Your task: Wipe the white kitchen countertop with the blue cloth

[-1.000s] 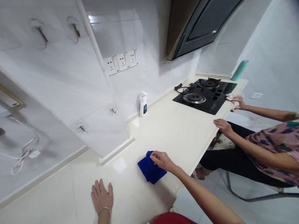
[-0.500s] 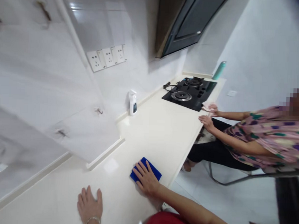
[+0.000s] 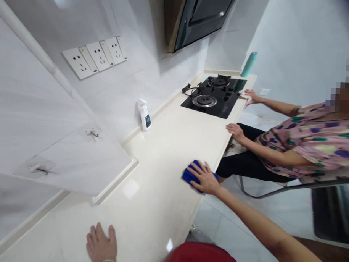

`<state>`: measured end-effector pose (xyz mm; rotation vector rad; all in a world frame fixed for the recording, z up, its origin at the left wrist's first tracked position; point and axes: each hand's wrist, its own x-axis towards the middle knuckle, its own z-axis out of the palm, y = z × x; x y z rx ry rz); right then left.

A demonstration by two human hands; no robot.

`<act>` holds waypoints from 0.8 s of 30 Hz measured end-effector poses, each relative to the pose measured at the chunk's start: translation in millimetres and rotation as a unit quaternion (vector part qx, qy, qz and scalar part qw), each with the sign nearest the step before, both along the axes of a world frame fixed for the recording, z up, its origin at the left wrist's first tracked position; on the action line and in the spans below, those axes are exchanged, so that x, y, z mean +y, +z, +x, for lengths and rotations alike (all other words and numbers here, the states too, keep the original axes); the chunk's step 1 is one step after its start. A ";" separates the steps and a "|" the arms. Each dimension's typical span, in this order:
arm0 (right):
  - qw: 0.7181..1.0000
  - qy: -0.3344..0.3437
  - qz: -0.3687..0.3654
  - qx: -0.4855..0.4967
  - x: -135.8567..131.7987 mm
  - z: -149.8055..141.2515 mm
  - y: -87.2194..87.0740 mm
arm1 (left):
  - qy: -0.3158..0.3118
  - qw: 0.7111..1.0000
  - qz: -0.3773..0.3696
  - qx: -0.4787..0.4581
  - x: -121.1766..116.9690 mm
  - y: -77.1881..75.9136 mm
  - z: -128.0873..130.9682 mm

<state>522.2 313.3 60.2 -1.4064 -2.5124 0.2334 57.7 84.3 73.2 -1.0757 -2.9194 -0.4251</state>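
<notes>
My right hand (image 3: 204,178) lies flat on a folded blue cloth (image 3: 189,175) near the counter's front edge. Its fingers are spread over the cloth, pressing it from above. Part of the cloth is hidden under the palm. My left hand (image 3: 102,243) rests palm down on the pale countertop (image 3: 148,218) at the lower left, fingers apart, with nothing in it. A bracelet shows on the left wrist.
A white spray bottle (image 3: 145,115) stands against the wall. Farther off are a black gas hob (image 3: 212,96), a range hood (image 3: 201,21) and a teal bottle (image 3: 249,65). A seated person (image 3: 279,146) at the right holds a pale cloth (image 3: 244,96) beside the hob.
My right hand has slid the blue cloth rightward and away, to the counter's front edge. My left hand stays about where it was. The other person's far hand has moved farther along the hob.
</notes>
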 end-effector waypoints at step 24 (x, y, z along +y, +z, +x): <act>0.996 -0.075 0.035 0.025 107.2 -268.3 -1.1 | -0.004 0.999 -0.006 0.044 -14.1 -28.2 -19.2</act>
